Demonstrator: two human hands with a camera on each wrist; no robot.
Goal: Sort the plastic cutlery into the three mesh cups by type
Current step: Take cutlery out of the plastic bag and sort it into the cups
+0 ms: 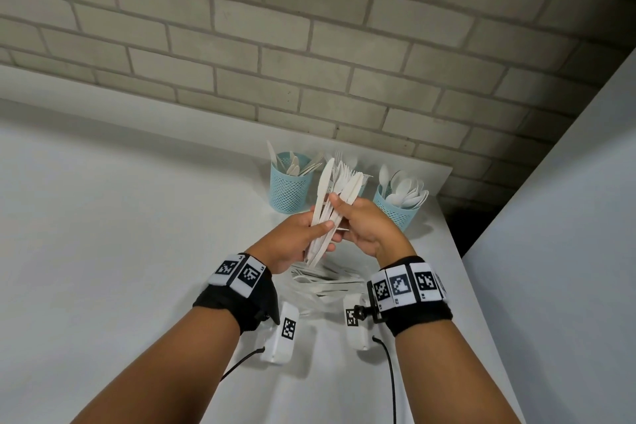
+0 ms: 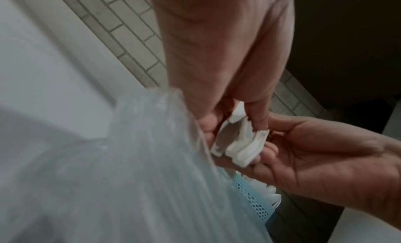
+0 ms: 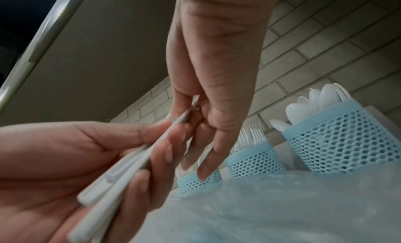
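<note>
Head view: left hand (image 1: 296,244) wrapped around the lower ends of a bundle of knives (image 1: 327,213), thumb across the front, fingers curled behind; right hand (image 1: 361,227) pinching the same bundle higher up, thumb and fingertips closed on the handles. Bundle held above the table (image 1: 103,217), long axis running up and away toward the wall, blades at the far end, just in front of the middle cup. Left cup (image 1: 290,186) holding knives, right cup (image 1: 399,206) full of spoons, middle cup mostly hidden behind the bundle, fork tines showing above it. More loose cutlery (image 1: 330,282) lying under the wrists. Left wrist view: handle ends (image 2: 240,143) seen end-on, clamped between curled fingers (image 2: 256,113) and thumb, the other palm close alongside; clear plastic bag (image 2: 141,169) blurred in the foreground. Right wrist view: handles (image 3: 121,174) fanned across the left palm, right fingertips (image 3: 204,171) pointing down past them, three blue cups (image 3: 256,162) beyond. Likely next: knives to the left cup, nearer the left hand, blades or handles tipped down along the same axis.
</note>
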